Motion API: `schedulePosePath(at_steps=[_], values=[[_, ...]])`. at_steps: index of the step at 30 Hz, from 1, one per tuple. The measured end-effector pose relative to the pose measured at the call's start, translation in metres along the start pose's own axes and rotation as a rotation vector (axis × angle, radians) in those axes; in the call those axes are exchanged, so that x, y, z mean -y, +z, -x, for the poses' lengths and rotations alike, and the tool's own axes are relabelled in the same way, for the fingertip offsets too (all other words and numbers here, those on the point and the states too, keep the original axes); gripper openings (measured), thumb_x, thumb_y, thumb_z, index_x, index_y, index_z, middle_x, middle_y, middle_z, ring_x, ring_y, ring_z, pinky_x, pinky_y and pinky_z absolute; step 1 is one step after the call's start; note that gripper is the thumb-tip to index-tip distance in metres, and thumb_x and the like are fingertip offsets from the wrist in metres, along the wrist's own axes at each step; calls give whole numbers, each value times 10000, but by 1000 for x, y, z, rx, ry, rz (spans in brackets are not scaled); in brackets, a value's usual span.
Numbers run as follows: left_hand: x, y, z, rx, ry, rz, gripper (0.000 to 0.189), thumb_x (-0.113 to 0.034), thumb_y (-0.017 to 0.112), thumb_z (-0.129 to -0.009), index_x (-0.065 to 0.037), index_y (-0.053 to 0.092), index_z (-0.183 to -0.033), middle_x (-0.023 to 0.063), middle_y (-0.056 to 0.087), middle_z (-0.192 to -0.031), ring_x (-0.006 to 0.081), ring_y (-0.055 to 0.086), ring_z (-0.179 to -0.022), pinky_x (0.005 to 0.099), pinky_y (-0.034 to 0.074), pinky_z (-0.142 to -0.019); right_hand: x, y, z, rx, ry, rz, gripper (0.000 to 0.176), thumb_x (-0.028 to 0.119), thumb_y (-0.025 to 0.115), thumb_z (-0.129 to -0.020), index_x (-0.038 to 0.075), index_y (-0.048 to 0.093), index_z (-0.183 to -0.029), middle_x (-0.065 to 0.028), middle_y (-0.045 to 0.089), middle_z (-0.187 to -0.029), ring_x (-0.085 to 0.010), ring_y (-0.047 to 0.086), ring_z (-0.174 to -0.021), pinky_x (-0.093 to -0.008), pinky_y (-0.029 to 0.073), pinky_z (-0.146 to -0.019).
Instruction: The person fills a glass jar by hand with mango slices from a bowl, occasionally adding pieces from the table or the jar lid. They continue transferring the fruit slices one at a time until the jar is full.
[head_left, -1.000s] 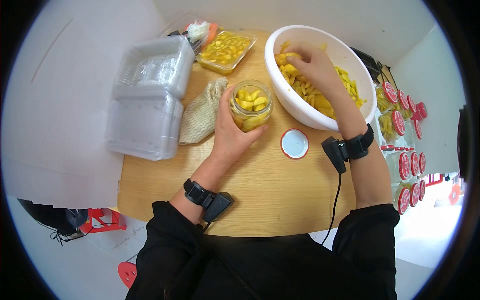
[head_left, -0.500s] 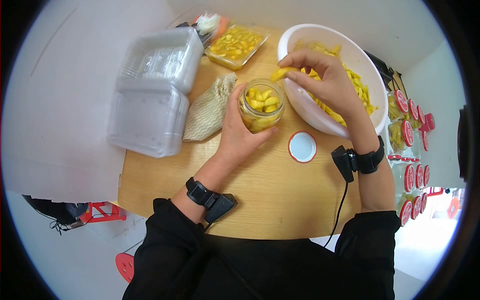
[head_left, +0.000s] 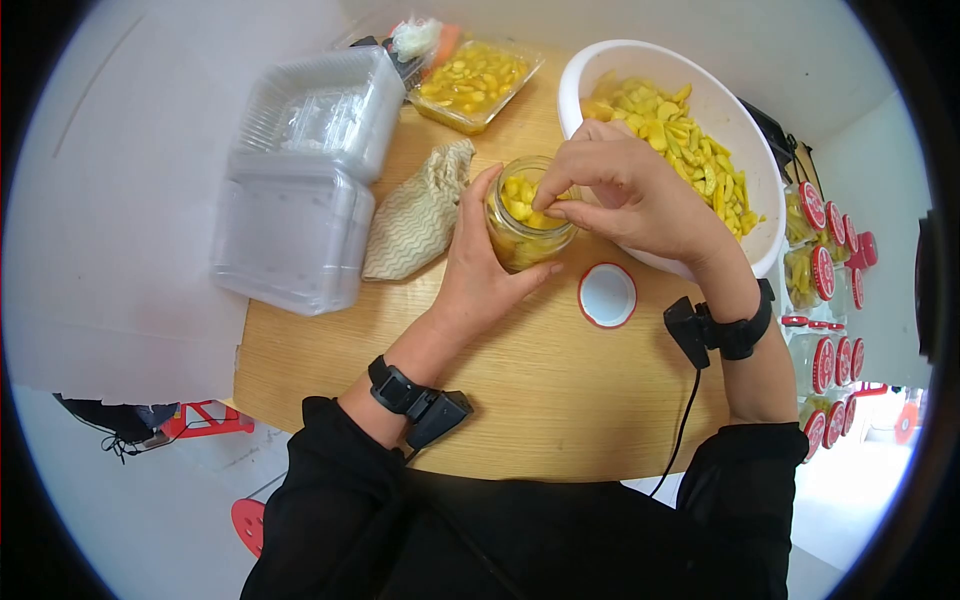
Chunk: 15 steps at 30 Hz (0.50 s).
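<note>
A glass jar (head_left: 515, 245), partly filled with yellow fruit slices (head_left: 518, 197), stands upright on the table with its mouth uncovered. My left hand (head_left: 480, 265) is wrapped round its left side, thumb at the front. Over the jar's mouth, my right hand (head_left: 625, 195) pinches with thumb and forefinger on a yellow slice at the rim, mostly hidden by the fingertips. Behind the right hand is a large white bowl (head_left: 755, 130) heaped with more yellow slices. A white-lined lid with a red edge (head_left: 607, 295) lies inside-up to the jar's right.
Left of the jar lies a patterned cloth pouch (head_left: 420, 215), beside stacked clear plastic containers (head_left: 295, 235). A clear tray of yellow pieces (head_left: 475, 85) sits at the back. Several red-lidded jars (head_left: 815, 270) line the right side. A cable (head_left: 683, 430) hangs from my right wrist device.
My right hand has moved left and down from the bowl's edge to the jar's mouth, bringing a yellow slice with it. My left hand still holds the jar.
</note>
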<state>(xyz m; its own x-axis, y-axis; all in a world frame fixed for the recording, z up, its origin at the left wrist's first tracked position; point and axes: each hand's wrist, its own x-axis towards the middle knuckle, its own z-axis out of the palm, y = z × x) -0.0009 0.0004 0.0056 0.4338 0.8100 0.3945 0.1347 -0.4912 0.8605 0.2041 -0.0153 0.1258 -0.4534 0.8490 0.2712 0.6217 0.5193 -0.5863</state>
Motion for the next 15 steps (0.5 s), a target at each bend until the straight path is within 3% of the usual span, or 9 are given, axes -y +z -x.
schedulePosePath(at_steps=[5,11,15], values=[[-2,0,1,1,-9,-24,1122,-142,939,-685,-15,240,-1553,219,409,-1484,374,464,-1378,442,405,-1156,-3,2,1,-22,-75,44,108,101,761,-860,76,741,-963,-18,676,-960,-240,561,-977,-371,390,-990],[-3,-1,0,-4,11,-24,1111,-130,932,-685,-15,246,-1552,218,409,-1489,368,460,-1385,435,402,-1162,0,0,-1,-97,3,-72,121,55,701,-900,53,729,-1018,-48,688,-992,-203,606,-943,-321,464,-896],[0,0,0,-20,22,-45,1116,-130,932,-687,-19,244,-1559,200,433,-1482,326,469,-1391,424,394,-1172,-11,-3,-2,-398,56,-40,179,152,686,-937,50,728,-1078,-58,723,-1000,-207,658,-950,-328,503,-907]])
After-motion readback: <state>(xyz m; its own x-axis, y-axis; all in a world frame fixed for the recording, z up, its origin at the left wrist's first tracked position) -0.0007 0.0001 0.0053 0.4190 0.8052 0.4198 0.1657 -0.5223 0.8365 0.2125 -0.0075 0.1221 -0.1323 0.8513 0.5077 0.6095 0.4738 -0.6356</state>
